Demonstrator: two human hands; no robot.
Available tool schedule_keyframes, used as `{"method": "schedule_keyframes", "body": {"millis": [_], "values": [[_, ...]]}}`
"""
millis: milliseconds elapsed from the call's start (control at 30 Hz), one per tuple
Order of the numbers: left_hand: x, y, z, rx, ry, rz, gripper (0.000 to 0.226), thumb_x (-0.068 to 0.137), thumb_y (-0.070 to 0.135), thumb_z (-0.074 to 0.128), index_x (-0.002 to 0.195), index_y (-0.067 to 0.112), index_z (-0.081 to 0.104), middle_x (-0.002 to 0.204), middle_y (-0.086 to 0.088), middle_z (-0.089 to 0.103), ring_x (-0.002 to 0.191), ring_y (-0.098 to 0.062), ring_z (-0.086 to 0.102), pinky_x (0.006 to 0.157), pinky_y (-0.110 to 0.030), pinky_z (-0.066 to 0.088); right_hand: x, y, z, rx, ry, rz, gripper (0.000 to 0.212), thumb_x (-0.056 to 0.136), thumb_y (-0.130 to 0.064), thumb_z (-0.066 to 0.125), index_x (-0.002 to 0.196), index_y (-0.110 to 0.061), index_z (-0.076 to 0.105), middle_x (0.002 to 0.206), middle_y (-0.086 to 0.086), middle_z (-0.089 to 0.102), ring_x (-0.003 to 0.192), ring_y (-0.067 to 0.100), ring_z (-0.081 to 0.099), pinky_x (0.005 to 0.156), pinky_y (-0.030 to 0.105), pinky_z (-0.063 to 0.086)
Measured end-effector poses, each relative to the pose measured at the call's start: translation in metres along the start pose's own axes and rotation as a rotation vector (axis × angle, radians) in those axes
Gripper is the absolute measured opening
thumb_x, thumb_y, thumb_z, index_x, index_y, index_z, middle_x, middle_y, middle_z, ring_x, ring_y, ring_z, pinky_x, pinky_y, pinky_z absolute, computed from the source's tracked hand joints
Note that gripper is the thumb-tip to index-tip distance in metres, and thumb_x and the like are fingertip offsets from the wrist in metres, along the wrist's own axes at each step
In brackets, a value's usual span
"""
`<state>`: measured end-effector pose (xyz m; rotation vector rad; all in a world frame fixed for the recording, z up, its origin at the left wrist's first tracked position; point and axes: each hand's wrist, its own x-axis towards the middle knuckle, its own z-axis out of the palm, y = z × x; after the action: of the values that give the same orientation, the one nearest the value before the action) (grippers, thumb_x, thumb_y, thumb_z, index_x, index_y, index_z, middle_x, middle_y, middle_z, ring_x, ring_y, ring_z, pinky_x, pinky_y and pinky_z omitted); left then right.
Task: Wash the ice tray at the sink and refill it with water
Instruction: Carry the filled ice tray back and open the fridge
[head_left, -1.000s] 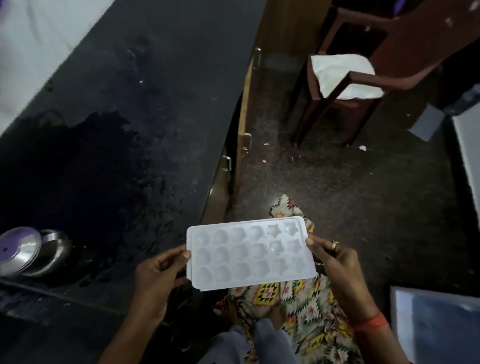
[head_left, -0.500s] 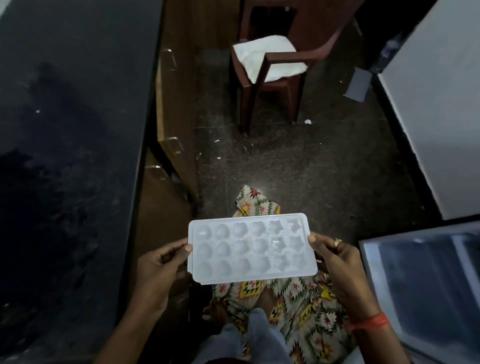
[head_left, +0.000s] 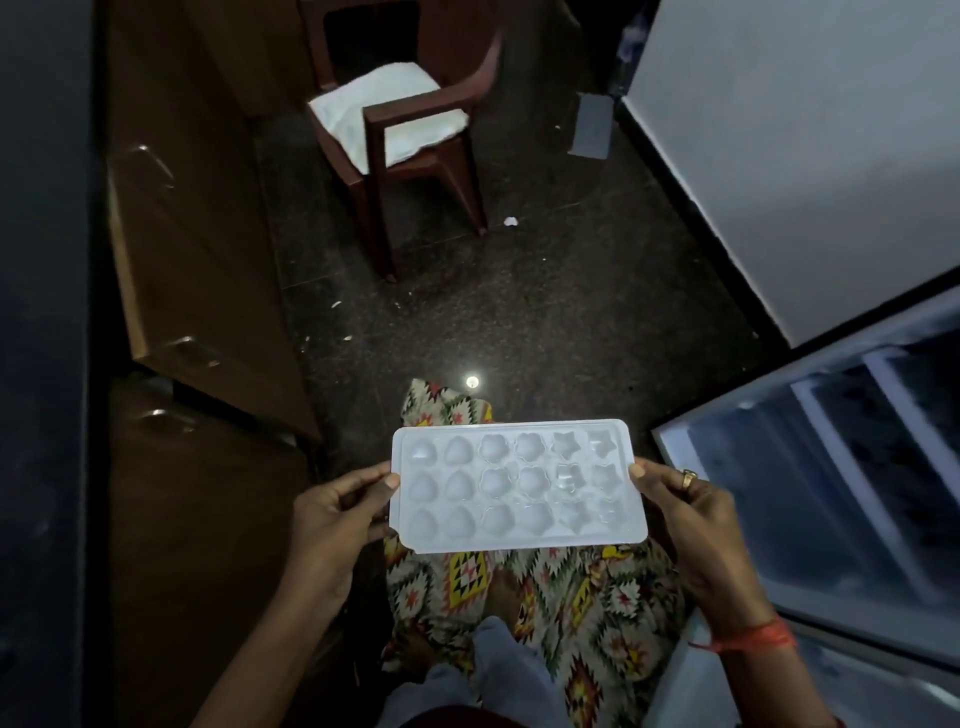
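Here, the white ice tray (head_left: 519, 486) sits level; the left hand (head_left: 332, 514) pinches its left edge, thumb on top; the right hand (head_left: 696, 514) pinches the right edge.

Brown plastic chair (head_left: 415, 150) with white cloth (head_left: 387, 117), open fridge (head_left: 831, 467), wooden cabinets (head_left: 197, 260), dark countertop (head_left: 41, 312)

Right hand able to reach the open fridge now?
Probably yes: open fridge lies just beside the right hand, nothing between. But it grips the ice tray, so it isn't free.
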<state>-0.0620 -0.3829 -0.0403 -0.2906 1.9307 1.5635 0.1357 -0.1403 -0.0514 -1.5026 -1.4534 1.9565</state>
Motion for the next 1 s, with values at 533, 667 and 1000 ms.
{"method": "schedule_keyframes", "body": {"millis": [533,667,1000], "values": [[0.031,0.044,0.158,0.192,-0.32,0.063,0.016,0.09,0.003,0.073,0.097,0.018,0.076,0.091,-0.003,0.079,0.073,-0.013,0.077,0.054,-0.022,0.058,0.024,-0.01,-0.11,0.205,0.317,0.01,0.015,0.092,-0.015,0.071,0.103,-0.007,0.077,0.094,0.012,0.079,0.086,0.025,0.077,0.071,0.034,0.062],[0.037,0.057,0.193,0.25,-0.405,0.073,0.015,0.091,0.004,0.073,0.094,0.018,0.076,0.093,-0.007,0.079,0.076,-0.018,0.077,0.053,-0.023,0.058,0.021,-0.011,-0.126,0.253,0.399,-0.012,0.018,0.092,-0.015,0.07,0.107,-0.006,0.076,0.094,0.012,0.079,0.085,0.026,0.077,0.062,0.03,0.061],[0.045,0.086,0.268,0.383,-0.623,0.134,0.014,0.092,0.004,0.072,0.094,0.018,0.075,0.083,-0.002,0.079,0.066,-0.012,0.076,0.05,-0.022,0.057,0.014,-0.012,-0.152,0.371,0.661,-0.057,0.007,0.092,-0.011,0.07,0.094,-0.013,0.077,0.087,0.003,0.08,0.08,0.018,0.076,0.066,0.032,0.063]]}}
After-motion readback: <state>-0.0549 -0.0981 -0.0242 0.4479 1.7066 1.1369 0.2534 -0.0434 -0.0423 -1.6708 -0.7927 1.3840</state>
